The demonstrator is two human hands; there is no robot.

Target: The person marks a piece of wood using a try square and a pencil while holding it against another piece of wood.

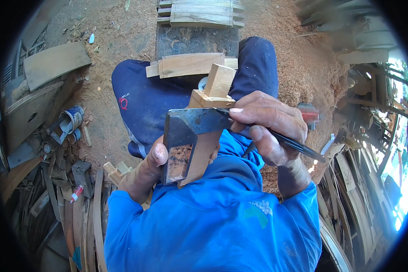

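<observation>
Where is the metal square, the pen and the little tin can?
metal square [186,136], head view, on its dark blade.
pen [299,147], head view, on its black shaft behind the right hand.
tin can [72,119], head view, on its side wall, left on the ground.

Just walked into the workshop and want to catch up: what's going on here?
A person in a blue shirt sits over a sawdust-covered floor. Their left hand steadies a metal try square against a small wooden block, and their right hand holds a dark pencil with its tip at the square's edge. More cut wooden pieces lie across the knees.
</observation>
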